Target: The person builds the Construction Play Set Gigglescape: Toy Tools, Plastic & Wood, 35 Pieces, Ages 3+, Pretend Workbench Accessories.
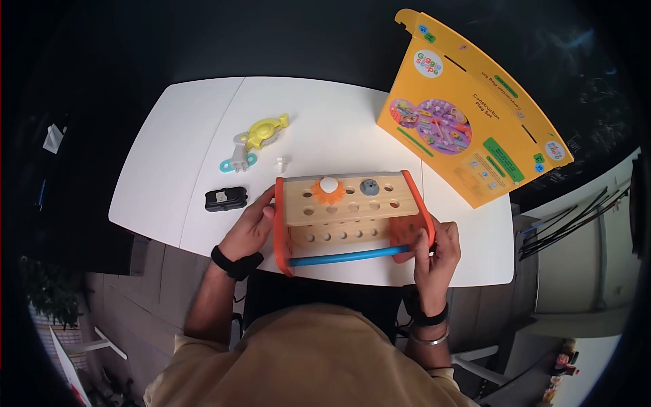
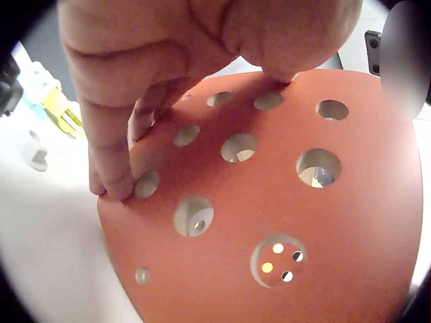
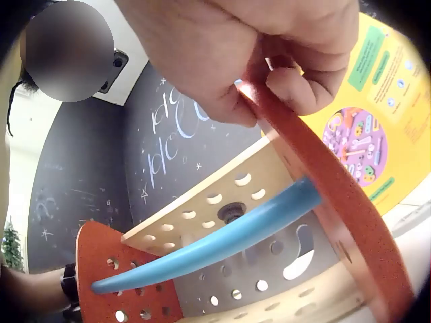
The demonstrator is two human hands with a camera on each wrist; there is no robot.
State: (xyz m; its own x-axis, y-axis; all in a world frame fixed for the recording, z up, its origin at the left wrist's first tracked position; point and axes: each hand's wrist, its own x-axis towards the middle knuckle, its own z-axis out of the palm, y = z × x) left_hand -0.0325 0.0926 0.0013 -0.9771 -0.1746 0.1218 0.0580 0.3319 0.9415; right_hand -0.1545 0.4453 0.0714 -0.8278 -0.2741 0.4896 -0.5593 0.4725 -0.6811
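Occupying the middle of the head view: one wooden toy box [image 1: 354, 199], with a blue rod [image 1: 349, 257] along its lower side. Fitted on its top board: an orange gear [image 1: 329, 194] with a white cap [image 1: 329, 184] and, to the right, a grey knob [image 1: 369, 187].

Left hand [image 1: 248, 232]: fingers extended, laid against the left orange panel [image 1: 279, 230]. Right hand [image 1: 437, 261]: thumb and curled fingers pinched the edge of the right orange panel [image 1: 422, 210].

Left of centre, on the white table [image 1: 183, 125], lay a black case [image 1: 226, 199], a small white peg [image 1: 281, 164], a yellow toy piece [image 1: 264, 133], and a grey piece [image 1: 239, 155] touching a turquoise one [image 1: 227, 166]. Upper right stood a yellow carton [image 1: 468, 88], lettered "Construction Play Set".
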